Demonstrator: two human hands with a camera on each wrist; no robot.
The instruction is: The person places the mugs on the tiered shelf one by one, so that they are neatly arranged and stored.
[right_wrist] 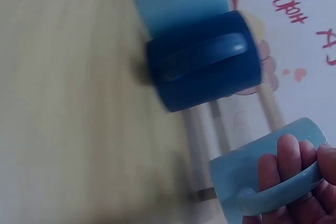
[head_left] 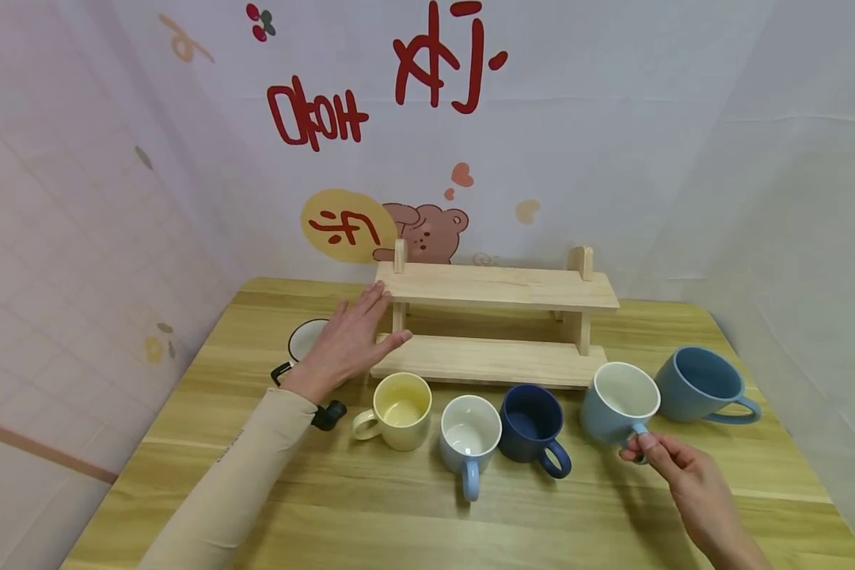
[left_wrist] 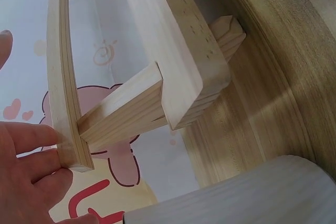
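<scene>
My right hand grips the handle of a light blue mug with a pale inside, in front of the shelf's right end. In the right wrist view several fingers go through that handle, with the thumb at its upper end. My left hand is at the left end of a two-tier wooden shelf, its fingertips touching the upper board's end; in the left wrist view the fingers lie against the board. A white mug with a black rim is partly hidden behind the left hand.
Along the shelf's front stand a yellow mug, a light blue mug with a white inside and a dark blue mug. A grey-blue mug stands at the right. A black handle shows beside the left wrist.
</scene>
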